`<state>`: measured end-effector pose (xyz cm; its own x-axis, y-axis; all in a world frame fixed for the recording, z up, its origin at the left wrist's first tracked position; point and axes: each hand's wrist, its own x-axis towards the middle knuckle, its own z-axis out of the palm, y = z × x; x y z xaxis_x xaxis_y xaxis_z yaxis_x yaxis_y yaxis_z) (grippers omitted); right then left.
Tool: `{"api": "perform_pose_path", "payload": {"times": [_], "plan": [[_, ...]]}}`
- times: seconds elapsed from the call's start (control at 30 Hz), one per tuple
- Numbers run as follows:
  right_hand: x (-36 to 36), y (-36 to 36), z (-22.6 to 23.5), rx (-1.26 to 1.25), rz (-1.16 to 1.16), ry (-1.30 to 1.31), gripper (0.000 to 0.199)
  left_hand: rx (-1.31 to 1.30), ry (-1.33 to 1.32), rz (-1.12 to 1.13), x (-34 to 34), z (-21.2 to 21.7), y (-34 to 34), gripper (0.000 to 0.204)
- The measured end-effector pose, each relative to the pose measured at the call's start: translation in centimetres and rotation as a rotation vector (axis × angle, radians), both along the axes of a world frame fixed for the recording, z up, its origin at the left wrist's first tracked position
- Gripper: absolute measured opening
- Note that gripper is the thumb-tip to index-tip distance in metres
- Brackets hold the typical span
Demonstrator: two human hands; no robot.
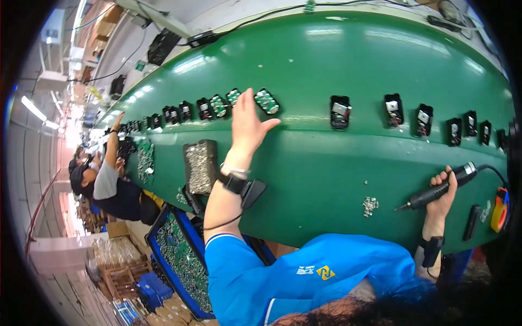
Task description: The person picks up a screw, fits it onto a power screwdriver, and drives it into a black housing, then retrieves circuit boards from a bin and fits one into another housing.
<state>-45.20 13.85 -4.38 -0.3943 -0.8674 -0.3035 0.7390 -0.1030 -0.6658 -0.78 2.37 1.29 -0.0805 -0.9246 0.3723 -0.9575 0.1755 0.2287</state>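
My left hand (248, 124) reaches over the green work surface with fingers stretched out and thumb spread. It is beside a black plastic housing with a green circuit board (267, 101); another board-filled housing (232, 96) is partly behind its fingertips. I cannot tell whether the fingers touch either one. Wrapped round a black electric screwdriver (429, 194), my right hand (442, 202) holds it low over the right side, its bit pointing left. A small pile of screws (370, 206) lies left of the bit.
Black housings (340, 112) stand in a row along the surface. A dark box of small metal parts (209, 149) is left of my forearm. A blue-edged crate of circuit boards (182, 255) stands below. Orange tape dispenser (498, 211) lies right. A co-worker (122, 193) works far left.
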Motion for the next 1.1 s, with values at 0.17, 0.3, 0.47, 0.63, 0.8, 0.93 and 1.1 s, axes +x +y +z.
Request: {"api": "perform_pose_path", "payload": {"times": [0.17, 0.3, 0.47, 0.63, 0.8, 0.93, 1.1], "plan": [[-0.3, 0.1, -0.4, -0.032, 0.01, -0.012, 0.025, 0.05, 0.137, -0.307, -5.3, 1.9, 5.2, 0.038], [0.1, -0.6, 0.1, -0.053, 0.028, -0.024, 0.026, 0.345, 0.293, -0.707, -11.6, -1.3, 10.1, 0.028], [-0.2, 0.0, 1.7, -0.072, -0.019, -0.049, 0.029, 0.275, 0.348, -0.666, -15.3, -3.6, 9.7, 0.027], [-0.4, 0.9, 3.2, -0.15, -0.03, -0.055, 0.029, 0.206, 0.26, -0.703, -16.9, -3.7, 8.8, 0.022], [-0.4, 0.9, 3.7, -0.16, -0.012, -0.058, 0.03, 0.132, 0.254, -0.759, -17.1, -4.5, 8.3, 0.017], [-0.3, 0.3, 5.2, -0.204, -0.004, -0.075, 0.03, 0.231, 0.442, -0.676, -17.7, -3.9, 8.1, 0.014], [0.9, -1.3, 9.2, -0.394, 0.023, -0.108, 0.034, 0.869, 1.529, -0.29, -19.1, -1.7, 9.0, 0.012]]}}
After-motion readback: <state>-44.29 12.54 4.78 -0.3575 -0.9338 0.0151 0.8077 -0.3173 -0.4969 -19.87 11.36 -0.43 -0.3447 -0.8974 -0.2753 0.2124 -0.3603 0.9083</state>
